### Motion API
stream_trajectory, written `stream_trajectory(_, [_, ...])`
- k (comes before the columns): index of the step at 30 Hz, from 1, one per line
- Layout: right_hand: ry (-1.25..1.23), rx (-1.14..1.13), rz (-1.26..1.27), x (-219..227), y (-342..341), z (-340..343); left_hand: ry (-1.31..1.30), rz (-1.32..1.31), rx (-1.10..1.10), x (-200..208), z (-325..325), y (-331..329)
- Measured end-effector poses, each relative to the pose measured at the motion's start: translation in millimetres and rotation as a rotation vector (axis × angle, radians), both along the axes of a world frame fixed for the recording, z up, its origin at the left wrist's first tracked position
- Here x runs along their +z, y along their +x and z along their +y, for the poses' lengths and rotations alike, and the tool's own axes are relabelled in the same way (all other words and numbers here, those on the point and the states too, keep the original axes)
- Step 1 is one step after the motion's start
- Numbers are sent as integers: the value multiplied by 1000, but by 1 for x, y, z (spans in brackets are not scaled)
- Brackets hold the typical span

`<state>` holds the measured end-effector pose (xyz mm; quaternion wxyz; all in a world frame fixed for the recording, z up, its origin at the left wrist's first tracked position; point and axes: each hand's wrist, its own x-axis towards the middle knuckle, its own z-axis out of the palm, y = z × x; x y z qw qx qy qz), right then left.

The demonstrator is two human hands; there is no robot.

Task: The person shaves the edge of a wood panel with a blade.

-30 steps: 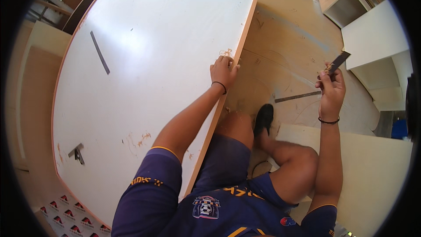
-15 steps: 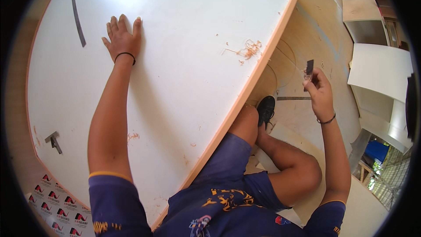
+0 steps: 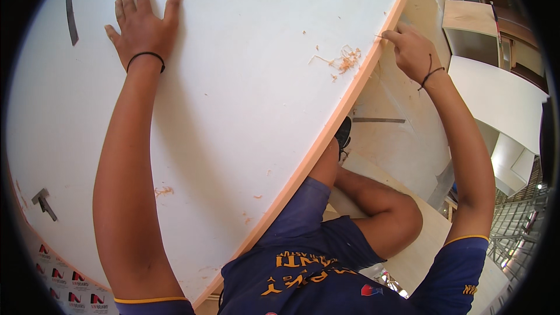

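A large white panel (image 3: 245, 99) fills the left and middle of the view, rimmed by a peach-coloured edge strip (image 3: 326, 134). My left hand (image 3: 146, 32) lies on its face with fingers spread, holding nothing. At the strip's upper right part, my right hand (image 3: 417, 52) is closed around a small scraper blade (image 3: 378, 36). Only a thin sliver of the blade shows beside the fingertips; fingers hide the rest. Curled peach shavings (image 3: 348, 59) lie on the panel near that hand, just inside the strip.
A dark metal strip (image 3: 71, 11) and a T-shaped dark metal piece (image 3: 44, 203) lie on the panel's left. Another dark strip (image 3: 379, 120) is on the floor beyond the edge, near my shoe (image 3: 344, 134). White and wooden cabinet parts (image 3: 499, 96) stand at right.
My right hand has moved up and left, bringing the blade from open air to the panel's edge strip. My left hand stays spread on the panel; the whole view has shifted somewhat.
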<state>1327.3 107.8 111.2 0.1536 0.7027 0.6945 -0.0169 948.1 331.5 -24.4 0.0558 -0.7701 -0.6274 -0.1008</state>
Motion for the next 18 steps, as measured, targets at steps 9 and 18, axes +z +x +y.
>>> stream_trajectory(9, [-404,0,114,9,-89,-13,33,-1,5,-5,0,-5])
stream_trajectory(18, [-371,-87,35,14,-44,14,-8,-223,-71,-12,2,-13])
